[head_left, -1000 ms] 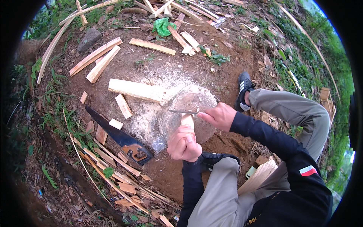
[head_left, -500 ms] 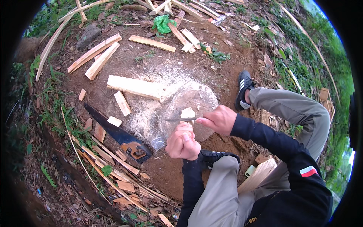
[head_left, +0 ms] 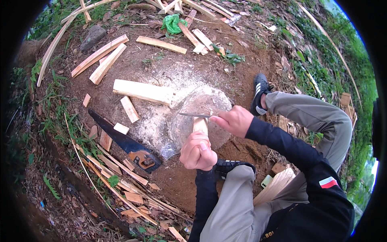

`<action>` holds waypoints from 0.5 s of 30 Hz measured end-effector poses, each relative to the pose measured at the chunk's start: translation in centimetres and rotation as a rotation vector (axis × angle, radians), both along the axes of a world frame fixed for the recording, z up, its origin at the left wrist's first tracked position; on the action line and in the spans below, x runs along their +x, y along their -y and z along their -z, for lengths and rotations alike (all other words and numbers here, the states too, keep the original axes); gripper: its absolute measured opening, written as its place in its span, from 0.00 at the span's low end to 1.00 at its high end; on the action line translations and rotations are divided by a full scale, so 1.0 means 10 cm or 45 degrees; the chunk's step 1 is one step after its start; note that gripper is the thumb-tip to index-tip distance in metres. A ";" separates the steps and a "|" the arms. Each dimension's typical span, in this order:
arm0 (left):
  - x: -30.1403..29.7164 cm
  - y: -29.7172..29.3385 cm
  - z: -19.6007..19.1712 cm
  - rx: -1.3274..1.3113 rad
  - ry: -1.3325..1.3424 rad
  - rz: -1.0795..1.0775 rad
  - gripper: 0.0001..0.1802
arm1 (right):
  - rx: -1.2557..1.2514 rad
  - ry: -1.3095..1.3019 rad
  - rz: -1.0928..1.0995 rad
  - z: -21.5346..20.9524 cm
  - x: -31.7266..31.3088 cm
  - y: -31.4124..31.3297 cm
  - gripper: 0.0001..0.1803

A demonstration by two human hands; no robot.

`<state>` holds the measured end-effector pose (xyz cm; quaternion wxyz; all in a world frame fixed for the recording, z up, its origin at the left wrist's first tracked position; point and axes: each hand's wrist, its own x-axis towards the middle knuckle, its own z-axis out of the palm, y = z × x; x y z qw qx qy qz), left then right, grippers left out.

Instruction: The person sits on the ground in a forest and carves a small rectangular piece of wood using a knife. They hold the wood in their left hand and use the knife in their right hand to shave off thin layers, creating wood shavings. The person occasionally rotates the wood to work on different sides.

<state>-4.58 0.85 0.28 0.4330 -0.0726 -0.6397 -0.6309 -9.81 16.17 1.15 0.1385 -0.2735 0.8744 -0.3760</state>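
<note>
My left hand (head_left: 198,152) is closed around a short pale wood block (head_left: 200,125), its upper end standing out past my fingers. In my right hand (head_left: 236,122) is a knife with a narrow grey blade (head_left: 192,115); my fingers wrap its handle and hide it. The blade lies crosswise at the far end of the block, apparently touching it. Both hands are over a round stump top (head_left: 219,99) dusted with sawdust. A longer squared timber (head_left: 141,92) rests on the ground beyond, to the left of the stump.
A handsaw (head_left: 125,141) lies at left, beside small wood offcuts (head_left: 130,109). Stacked wood strips (head_left: 125,183) are at lower left. Farther off are more planks (head_left: 161,44), a green plastic bag (head_left: 172,24) and a rock (head_left: 92,38). A phone (head_left: 266,181) lies near my legs.
The knife blade has moved away from my left hand toward the block's far end, and its tip has tilted up. More of the block now shows. My left hand has shifted slightly.
</note>
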 end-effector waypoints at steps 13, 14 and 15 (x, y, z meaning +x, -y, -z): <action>0.01 0.02 -0.01 0.003 0.052 -0.036 0.17 | 0.093 -0.152 -0.022 0.12 -0.09 -0.03 0.25; 0.01 0.01 -0.01 -0.012 0.054 -0.021 0.17 | 0.138 -0.168 0.013 0.24 -0.13 -0.08 0.25; 0.00 0.01 -0.01 0.023 0.060 -0.019 0.17 | 0.112 -0.179 -0.008 0.27 -0.16 -0.08 0.24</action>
